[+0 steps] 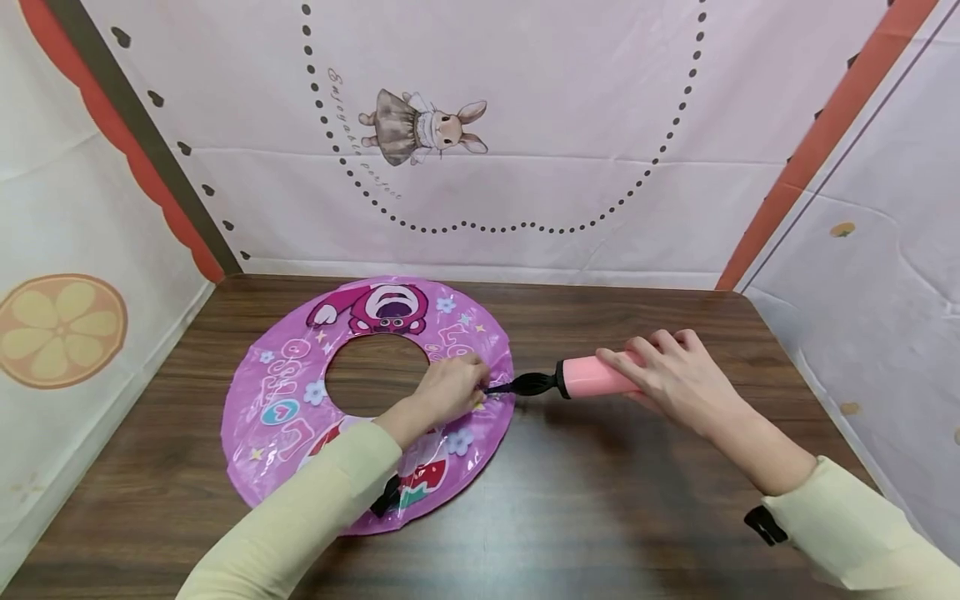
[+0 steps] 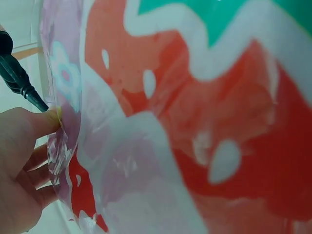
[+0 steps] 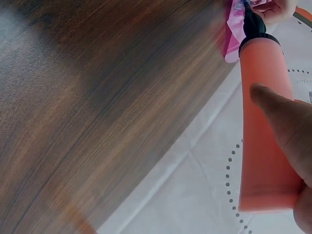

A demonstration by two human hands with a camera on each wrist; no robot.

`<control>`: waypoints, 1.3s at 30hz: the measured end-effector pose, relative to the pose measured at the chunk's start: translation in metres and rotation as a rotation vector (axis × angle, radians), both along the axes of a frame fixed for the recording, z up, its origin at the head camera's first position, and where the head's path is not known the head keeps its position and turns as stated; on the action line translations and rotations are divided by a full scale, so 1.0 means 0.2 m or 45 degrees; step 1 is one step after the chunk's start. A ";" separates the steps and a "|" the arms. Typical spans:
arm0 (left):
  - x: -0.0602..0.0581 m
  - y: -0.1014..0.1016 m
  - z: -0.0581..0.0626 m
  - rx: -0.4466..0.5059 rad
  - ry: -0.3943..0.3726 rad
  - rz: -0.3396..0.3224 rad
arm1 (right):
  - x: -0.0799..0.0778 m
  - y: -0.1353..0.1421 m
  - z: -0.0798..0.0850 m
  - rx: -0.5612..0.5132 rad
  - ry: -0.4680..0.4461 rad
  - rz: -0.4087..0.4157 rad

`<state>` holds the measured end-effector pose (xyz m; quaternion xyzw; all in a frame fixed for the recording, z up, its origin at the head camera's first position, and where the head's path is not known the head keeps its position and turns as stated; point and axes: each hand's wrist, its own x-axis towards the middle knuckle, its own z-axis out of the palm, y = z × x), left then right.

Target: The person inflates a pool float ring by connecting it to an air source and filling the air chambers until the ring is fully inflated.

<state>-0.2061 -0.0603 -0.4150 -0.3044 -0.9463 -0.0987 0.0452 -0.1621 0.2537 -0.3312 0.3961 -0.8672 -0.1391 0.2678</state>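
Note:
A purple inflatable swim ring [image 1: 247, 417] printed with a pink bear, flowers and strawberries lies on the table. My left hand [image 1: 450, 390] pinches the ring's film at its right side, beside the black nozzle [image 1: 531, 384] of a pink hand pump [image 1: 596, 377]. In the left wrist view, the thumb [image 2: 46, 122] presses the film right by the nozzle tip. Whether the tip sits inside the valve cannot be made out. My right hand [image 1: 671, 379] grips the pump's barrel, thumb along its side, holding it roughly level above the table; the barrel [image 3: 265, 136] also shows in the right wrist view.
The brown wood-grain table [image 1: 600, 508] ends at a patterned cloth wall [image 1: 562, 92] behind it. More cloth hangs on the left [image 1: 67, 208] and right [image 1: 885, 250]. A black strap piece [image 1: 386, 497] shows beside the left sleeve, over the ring.

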 end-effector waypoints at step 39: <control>0.07 0.29 0.11 0.133 0.014 0.017 | 0.02 0.04 0.01 0.018 -0.014 0.024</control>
